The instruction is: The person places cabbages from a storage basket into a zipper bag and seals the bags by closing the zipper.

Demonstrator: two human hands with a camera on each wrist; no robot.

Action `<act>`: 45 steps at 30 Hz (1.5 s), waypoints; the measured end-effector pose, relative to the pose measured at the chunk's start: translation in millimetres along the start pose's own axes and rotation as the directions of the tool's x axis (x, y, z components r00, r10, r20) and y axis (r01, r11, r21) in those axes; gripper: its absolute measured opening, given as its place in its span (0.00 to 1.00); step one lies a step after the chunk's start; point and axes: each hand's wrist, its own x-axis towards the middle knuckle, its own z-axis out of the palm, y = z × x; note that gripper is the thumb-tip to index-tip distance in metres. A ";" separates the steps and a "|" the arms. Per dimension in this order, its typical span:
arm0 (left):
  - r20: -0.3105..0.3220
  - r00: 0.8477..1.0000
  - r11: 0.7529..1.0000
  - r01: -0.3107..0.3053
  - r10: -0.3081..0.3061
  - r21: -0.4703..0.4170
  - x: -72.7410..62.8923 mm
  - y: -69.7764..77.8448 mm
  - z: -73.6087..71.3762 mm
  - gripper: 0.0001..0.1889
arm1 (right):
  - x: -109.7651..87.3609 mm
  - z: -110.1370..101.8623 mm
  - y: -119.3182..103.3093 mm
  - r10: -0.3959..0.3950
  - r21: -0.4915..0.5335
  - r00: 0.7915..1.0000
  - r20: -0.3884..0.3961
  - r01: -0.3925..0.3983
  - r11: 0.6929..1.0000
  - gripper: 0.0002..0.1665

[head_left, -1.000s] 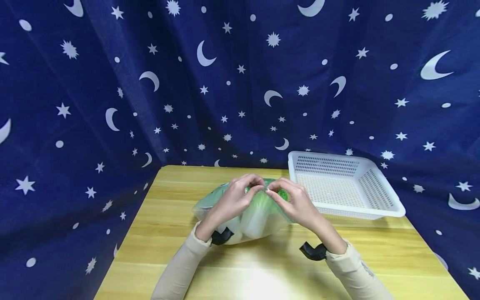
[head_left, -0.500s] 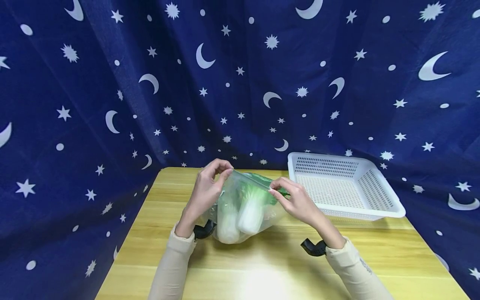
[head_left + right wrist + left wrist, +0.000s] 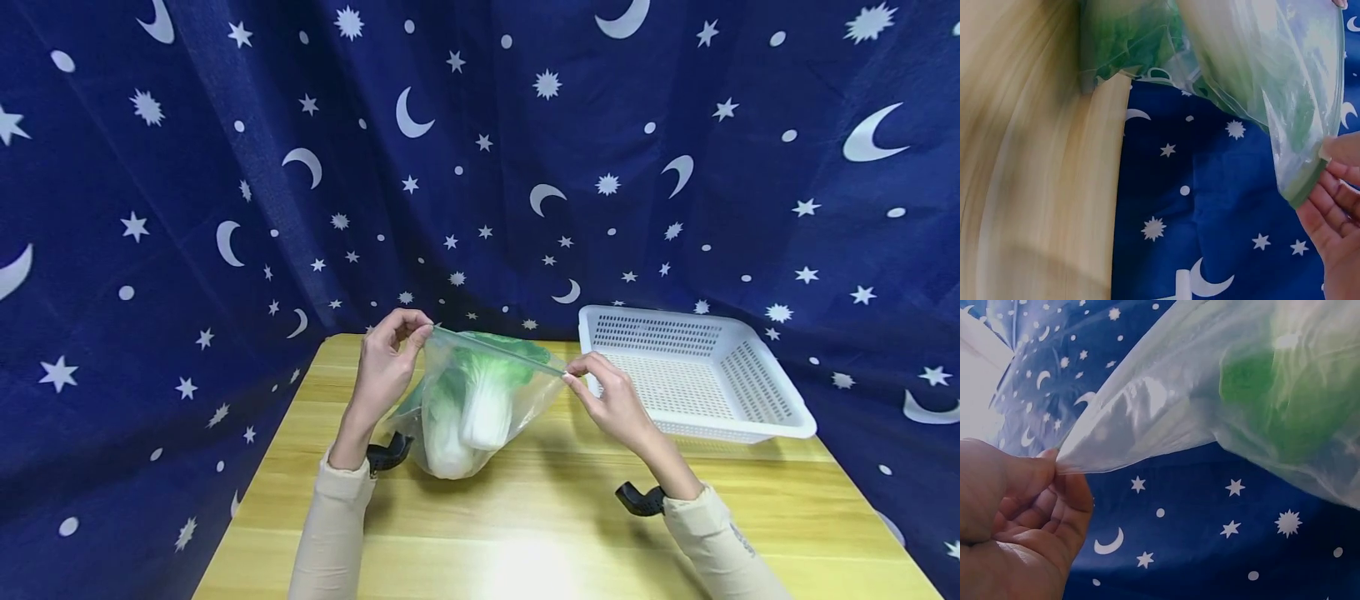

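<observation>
A clear zip bag (image 3: pixel 529 403) with a greenish strip along its mouth is stretched between my two hands. Through the film show two Chinese cabbages, one (image 3: pixel 487 412) in front with green leaves on top, the other (image 3: pixel 444 437) to its left, white ends down. My left hand (image 3: pixel 386 362) pinches the left corner of the strip between thumb and forefinger; the left wrist view shows the film (image 3: pixel 1135 415) drawn to a point there. At the opposite corner my right hand (image 3: pixel 618 406) pinches the strip's end, and the right wrist view shows this green corner (image 3: pixel 1305 184) between thumb and fingers.
A white perforated plastic basket (image 3: pixel 720 431) stands at the back right of the wooden table (image 3: pixel 450 550), just beyond my right hand. A blue curtain (image 3: pixel 480 183) with moons and stars hangs behind the table and along its sides.
My left hand has moved left and away from the right, which has shifted slightly right. The bag's strip, bunched between close hands earlier, is now pulled out straight, and the cabbages show more plainly.
</observation>
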 end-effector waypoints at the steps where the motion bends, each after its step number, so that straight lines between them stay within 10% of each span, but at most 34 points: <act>1: 0.000 1.000 1.000 0.000 0.000 0.002 -0.3 -0.1 0.0 0.04 | -0.1 0.8 0.8 0.005 -0.002 1.000 -0.010 -0.005 1.000 0.07; 13: -0.023 0.999 0.998 0.033 -0.032 0.050 -2.2 3.4 -0.6 0.03 | 3.4 10.7 7.2 0.191 -0.081 0.982 0.009 -0.190 0.978 0.04; 22: 0.132 0.989 0.990 -0.079 0.063 0.118 -9.7 20.5 10.9 0.02 | 16.4 15.7 25.1 0.437 0.042 0.886 0.156 -0.448 0.893 0.06; 28: 0.323 0.940 0.988 -0.138 0.111 0.063 -22.3 36.0 38.0 0.03 | 20.3 15.7 50.3 0.511 0.284 0.793 0.331 -0.601 0.747 0.14; 31: 0.418 0.896 0.981 -0.190 0.153 0.049 -30.6 41.6 65.6 0.03 | 19.7 14.0 56.6 0.568 0.348 0.709 0.418 -0.703 0.620 0.19; 35: 0.523 0.836 0.968 -0.240 0.168 0.073 -42.3 41.4 101.9 0.03 | 20.7 10.1 57.3 0.596 0.351 0.643 0.480 -0.764 0.541 0.24; 38: 0.543 0.830 0.969 -0.220 0.124 0.116 -45.1 36.5 115.4 0.04 | 22.3 8.1 56.1 0.572 0.382 0.642 0.511 -0.766 0.518 0.25; 45: 0.469 0.883 0.981 -0.091 0.001 0.171 -28.7 11.3 107.3 0.02 | 16.2 7.8 57.1 0.511 0.432 0.687 0.517 -0.725 0.537 0.25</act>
